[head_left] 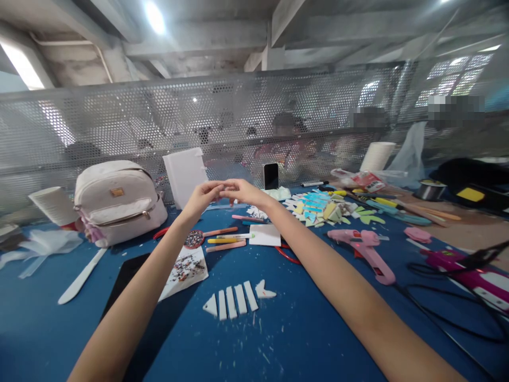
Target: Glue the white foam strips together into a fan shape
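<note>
Down at lower centre of the frame, your fish pieces (240, 300) lie on the blue desk (302, 339): pointy head (212, 306) at the left end, four slanted strips (231, 303), then the forked tail (263, 291) at the right. They sit side by side with slim gaps. Your hands are well apart from them, tbh: left hand (207, 194) and right hand (243, 191) are up at mid-frame, fingers meeting, grip relaxed on both. I can't see anything held, though overlapping fingers could hide something tiny.

Handling-wise, I'd bet the pieces weigh next to nothing and are fairly stiff. Foam or thin wood maybe, can't tell which. For a strip, a light pinch on the long edges near the middle would be my pick; press hard on one end and I reckon it could snap or knock its neighbours. Head: go for the broad back edge, away from the dark spot. Tail: take it where the forks join, since the tips look fragile. The desk looks smooth, so a nudge would probably make them skid.

Pink glue gun (368, 249), right of centre: handle only, treat the nozzle as hot.
</note>
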A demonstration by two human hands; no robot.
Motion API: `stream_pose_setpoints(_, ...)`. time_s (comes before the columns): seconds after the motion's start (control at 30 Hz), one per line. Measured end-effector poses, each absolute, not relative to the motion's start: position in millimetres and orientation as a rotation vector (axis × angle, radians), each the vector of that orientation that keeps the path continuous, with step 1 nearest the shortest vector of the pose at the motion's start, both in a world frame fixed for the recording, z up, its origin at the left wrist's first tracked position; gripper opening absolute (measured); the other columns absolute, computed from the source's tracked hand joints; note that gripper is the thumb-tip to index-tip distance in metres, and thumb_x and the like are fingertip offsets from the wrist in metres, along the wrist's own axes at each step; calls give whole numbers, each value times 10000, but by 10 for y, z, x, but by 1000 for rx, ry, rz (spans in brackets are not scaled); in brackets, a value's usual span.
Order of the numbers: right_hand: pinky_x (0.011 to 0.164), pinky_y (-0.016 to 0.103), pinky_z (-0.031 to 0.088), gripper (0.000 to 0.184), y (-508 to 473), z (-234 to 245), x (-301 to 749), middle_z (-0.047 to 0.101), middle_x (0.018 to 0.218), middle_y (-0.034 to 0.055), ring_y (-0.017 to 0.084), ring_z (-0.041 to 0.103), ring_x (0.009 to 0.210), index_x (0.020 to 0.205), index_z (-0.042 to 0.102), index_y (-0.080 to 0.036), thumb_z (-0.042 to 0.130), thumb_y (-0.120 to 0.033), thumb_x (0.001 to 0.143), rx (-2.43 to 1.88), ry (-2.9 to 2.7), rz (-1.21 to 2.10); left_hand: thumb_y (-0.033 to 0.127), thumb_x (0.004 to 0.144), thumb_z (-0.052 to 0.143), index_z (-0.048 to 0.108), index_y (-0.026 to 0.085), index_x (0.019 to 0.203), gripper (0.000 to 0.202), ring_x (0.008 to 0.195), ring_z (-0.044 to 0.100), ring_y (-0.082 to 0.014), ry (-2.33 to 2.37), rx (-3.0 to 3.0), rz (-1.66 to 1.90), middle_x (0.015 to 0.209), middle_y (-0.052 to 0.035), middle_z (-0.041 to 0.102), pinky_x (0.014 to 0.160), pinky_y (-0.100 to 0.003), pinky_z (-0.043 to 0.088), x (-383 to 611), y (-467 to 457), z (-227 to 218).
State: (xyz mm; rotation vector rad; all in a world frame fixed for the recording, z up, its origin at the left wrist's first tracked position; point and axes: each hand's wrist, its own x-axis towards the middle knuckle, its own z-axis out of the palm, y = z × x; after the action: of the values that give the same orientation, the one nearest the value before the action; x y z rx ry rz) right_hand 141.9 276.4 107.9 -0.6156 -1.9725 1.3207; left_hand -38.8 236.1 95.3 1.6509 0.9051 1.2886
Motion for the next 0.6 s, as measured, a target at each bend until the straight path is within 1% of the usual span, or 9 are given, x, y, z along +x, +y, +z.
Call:
stream_pose_setpoints(0.07, 509, 191, 473, 136, 2826, 1066, 1433, 654, 762, -19, 75, 568, 552, 1024, 659, -126, 679, -215, 923, -614, -2006, 1293, 341, 959, 625, 620, 149, 1163, 280, 955, 661, -199, 936, 1683, 1297, 1137, -72, 652, 819, -390, 575, -386, 2325, 982)
stream_pose_setpoints(0.1, 513, 198, 485, 133, 2868, 1051, 1448, 640, 768, -21, 76, 563, 557, 1010, 652, -122, 649, -241, 950, -615, -2011, 1282, 354, 963, 617, 619, 149, 1164, 287, 945, 663, -196, 946, 1692, 1301, 1126, -71, 654, 812, -387, 576, -393, 2312, 994)
stream_pose_setpoints(0.2, 558, 232, 527, 215, 3000, 987, 1499, 640, 843, 3, 95, 596, 625, 1014, 637, -123, 589, -332, 991, -613, -1993, 1257, 376, 971, 601, 616, 147, 1162, 298, 903, 666, -183, 976, 1701, 1305, 1096, -68, 659, 784, -372, 579, -444, 2305, 1017)
stream_pose_setpoints(0.27, 587, 251, 542, 247, 3070, 946, 1527, 647, 887, 18, 109, 615, 668, 1041, 631, -127, 576, -363, 996, -601, -1960, 1241, 375, 972, 600, 616, 146, 1153, 292, 874, 666, -174, 1003, 1695, 1316, 1077, -64, 660, 759, -356, 581, -495, 2324, 1024)
stream_pose_setpoints(0.4, 619, 271, 555, 263, 3139, 904, 1556, 653, 929, 31, 123, 629, 710, 1073, 627, -131, 573, -376, 995, -585, -1910, 1217, 384, 979, 588, 609, 146, 1159, 299, 839, 664, -163, 1076, 1689, 1364, 1057, -60, 659, 725, -336, 582, -599, 2368, 1023)
stream_pose_setpoints(0.5, 643, 286, 562, 265, 3155, 901, 1563, 657, 954, 38, 133, 638, 738, 1084, 627, -132, 576, -376, 993, -592, -1900, 1214, 372, 975, 596, 604, 149, 1176, 301, 870, 665, -172, 1161, 1729, 1377, 1089, -66, 655, 743, -347, 584, -651, 2375, 1021)
stream_pose_setpoints(0.6, 622, 272, 557, 258, 3164, 902, 1563, 655, 935, 33, 125, 632, 716, 1075, 628, -131, 577, -370, 994, -606, -1899, 1216, 327, 956, 631, 617, 148, 1159, 272, 914, 664, -184, 1262, 1813, 1332, 1119, -69, 653, 777, -364, 584, -682, 2373, 1023)
